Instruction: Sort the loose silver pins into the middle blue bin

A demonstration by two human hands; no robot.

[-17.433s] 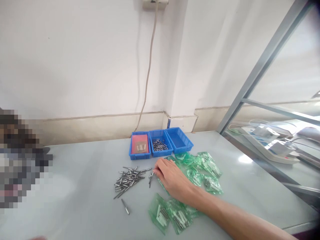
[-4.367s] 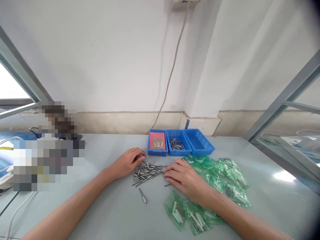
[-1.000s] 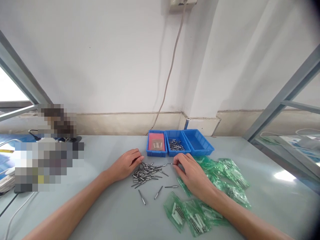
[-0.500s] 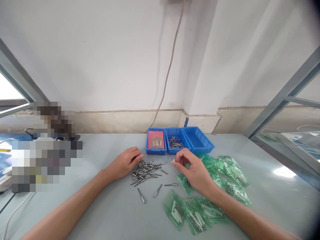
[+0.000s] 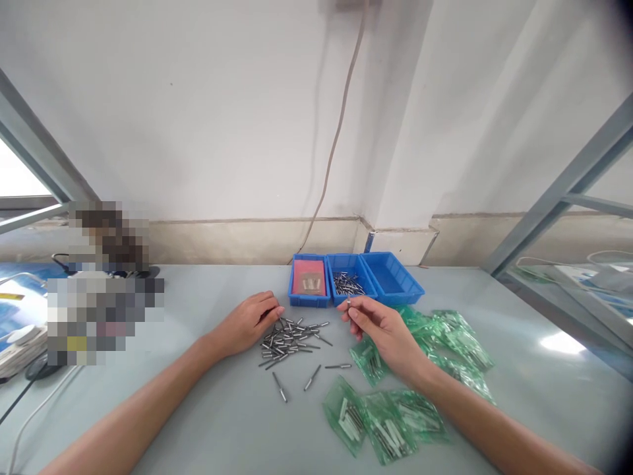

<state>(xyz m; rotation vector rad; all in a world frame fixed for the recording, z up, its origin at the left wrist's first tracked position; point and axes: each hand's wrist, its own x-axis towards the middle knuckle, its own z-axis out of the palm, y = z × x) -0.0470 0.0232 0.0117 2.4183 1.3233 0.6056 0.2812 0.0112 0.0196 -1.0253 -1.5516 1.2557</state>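
A heap of small metal pins (image 5: pixel 291 336) lies on the grey table (image 5: pixel 222 409) in front of three blue trays. My left hand (image 5: pixel 250 322) rests on the table at the heap's left edge, fingers curled loosely, touching the pins. My right hand (image 5: pixel 380 330) is raised a little over the table, pinching one metal pin (image 5: pixel 349 303) between thumb and fingers, just in front of the middle blue tray (image 5: pixel 347 287) that holds more pins. Three stray pins lie near the heap's front.
The left blue tray (image 5: pixel 309 285) has a pink pad with small parts; the right blue tray (image 5: pixel 394 280) looks bare. Several green plastic bags (image 5: pixel 380 422) of pins spread right of my hand. A cable hangs down the wall. A blurred area sits at left.
My right hand took a pin from the heap's right side, lifted it and carried it toward the middle tray. My left hand stayed at the heap.
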